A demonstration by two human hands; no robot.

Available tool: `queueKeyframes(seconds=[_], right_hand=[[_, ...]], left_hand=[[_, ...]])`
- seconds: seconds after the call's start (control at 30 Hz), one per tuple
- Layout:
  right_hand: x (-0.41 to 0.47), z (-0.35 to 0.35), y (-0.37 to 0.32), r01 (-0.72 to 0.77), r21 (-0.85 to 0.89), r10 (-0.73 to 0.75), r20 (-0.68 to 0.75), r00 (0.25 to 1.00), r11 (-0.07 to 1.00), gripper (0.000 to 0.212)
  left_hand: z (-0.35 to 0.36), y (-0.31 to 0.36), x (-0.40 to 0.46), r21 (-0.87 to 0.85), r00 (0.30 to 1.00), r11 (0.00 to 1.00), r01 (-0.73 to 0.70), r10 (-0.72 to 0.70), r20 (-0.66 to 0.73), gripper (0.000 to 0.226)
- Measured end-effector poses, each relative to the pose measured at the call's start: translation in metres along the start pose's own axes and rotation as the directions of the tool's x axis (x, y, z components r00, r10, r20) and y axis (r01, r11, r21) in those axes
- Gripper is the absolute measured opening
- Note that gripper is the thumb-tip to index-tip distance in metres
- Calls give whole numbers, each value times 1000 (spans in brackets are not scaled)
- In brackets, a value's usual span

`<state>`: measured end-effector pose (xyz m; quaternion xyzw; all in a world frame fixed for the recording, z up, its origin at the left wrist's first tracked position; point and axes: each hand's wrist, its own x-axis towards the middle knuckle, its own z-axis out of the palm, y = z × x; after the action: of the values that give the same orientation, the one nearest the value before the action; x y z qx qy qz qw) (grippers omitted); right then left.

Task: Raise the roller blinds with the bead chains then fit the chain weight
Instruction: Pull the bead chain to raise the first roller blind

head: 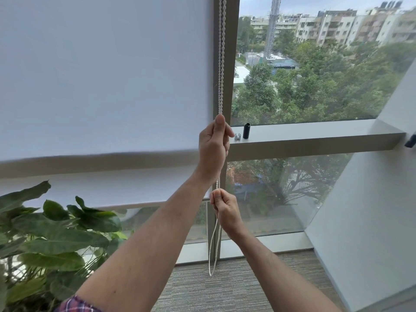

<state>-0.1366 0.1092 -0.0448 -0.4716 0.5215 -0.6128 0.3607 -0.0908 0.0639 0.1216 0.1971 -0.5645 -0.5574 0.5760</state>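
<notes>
Both hands clench the bead chain (220,70): left hand (213,147) above, right hand (226,210) below. The black weight (246,131) stands at the ledge's (315,134) left end.

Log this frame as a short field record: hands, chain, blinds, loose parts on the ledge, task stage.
left hand: upper grip, closed on the bead chain
right hand: lower grip, closed on the same chain
chain loop: hangs free below the right hand, no weight fitted
near blind: partly down, bottom edge about level with the ledge
second blind: behind it, hangs lower
ledge: holds a black cylinder upright and a small silver clip beside it
plant: lower left
stage: raising the blinds, weight not yet fitted
</notes>
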Motion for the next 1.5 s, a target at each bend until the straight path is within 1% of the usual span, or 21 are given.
queueKeyframes(seconds=[0.13, 0.23, 0.3, 0.37, 0.4, 0.43, 0.47, 0.5, 0.53, 0.63, 0.7, 0.8, 0.93, 1.0, 1.13, 1.2, 1.23, 1.3, 1.37, 1.43, 1.5], right_hand=[[-16, -8, 10, -25, -111, 29, 30, 999, 993, 37], [-27, -16, 20, -94, -203, 116, 96, 989, 975, 38], [-29, -21, 19, -154, -234, 189, 137, 972, 960, 32], [-26, -29, 12, -223, -241, 272, 191, 943, 945, 19], [-24, -33, 8, -247, -235, 298, 213, 931, 940, 27], [-20, -37, 2, -254, -216, 298, 204, 932, 943, 44], [-16, -41, -5, -249, -186, 281, 172, 944, 951, 57], [-10, -42, -16, -226, -139, 244, 127, 961, 964, 63], [-3, -43, -28, -196, -70, 201, 82, 976, 978, 64], [21, -36, -73, -89, 153, 89, 8, 996, 984, 47], [37, -30, -105, 16, 224, -25, 36, 999, 974, 34], [51, -13, -141, 140, 239, -160, 66, 985, 961, 34], [53, 7, -144, 266, 132, -255, -96, 962, 955, 37], [52, 9, -140, 309, 86, -299, -114, 948, 947, 37], [52, 9, -133, 327, 23, -322, -116, 940, 945, 38], [50, 9, -120, 304, -6, -303, -116, 946, 953, 38], [47, 10, -113, 285, -1, -284, -112, 952, 958, 38], [41, 9, -98, 247, 24, -243, -103, 965, 969, 37], [35, 10, -85, 214, 14, -212, -101, 972, 977, 37], [30, 11, -75, 189, 21, -186, -100, 977, 982, 37], [28, 14, -67, 184, 46, -179, -86, 980, 982, 35]], left_hand=[[-11, -18, -14, 47, 998, 997, 59, -60, 29, 48], [-18, -40, -28, 87, 993, 990, 112, -115, 20, 46], [-22, -49, -35, 103, 992, 987, 126, -127, 5, 46], [-29, -56, -39, 123, 991, 983, 137, -137, -10, 46], [-34, -59, -41, 134, 989, 980, 145, -144, -16, 46], [-37, -62, -43, 141, 988, 978, 155, -153, -22, 46], [-41, -65, -46, 142, 986, 976, 167, -166, -25, 46], [-43, -68, -49, 138, 984, 974, 178, -176, -28, 45], [-44, -72, -53, 135, 983, 973, 186, -184, -30, 46], [-45, -87, -67, 162, 977, 963, 213, -210, -35, 46], [-47, -97, -76, 165, 966, 952, 259, -258, -26, 44], [-49, -106, -83, 194, 953, 934, 301, -304, -15, 45], [-50, -106, -79, 217, 954, 931, 293, -299, -4, 45], [-50, -106, -76, 246, 953, 927, 283, -301, 38, 45], [-58, -104, -70, 307, 914, 909, 282, -352, 201, 48], [-68, -103, -65, 388, 887, 882, 267, -382, 259, 43], [-73, -103, -61, 419, 876, 866, 274, -404, 264, 39], [-83, -101, -54, 457, 871, 838, 298, -434, 229, 40], [-89, -98, -47, 450, 892, 838, 309, -419, 167, 39], [-89, -90, -42, 430, 925, 852, 297, -368, 91, 33], [-86, -81, -33, 450, 953, 854, 262, -302, 20, 34]])
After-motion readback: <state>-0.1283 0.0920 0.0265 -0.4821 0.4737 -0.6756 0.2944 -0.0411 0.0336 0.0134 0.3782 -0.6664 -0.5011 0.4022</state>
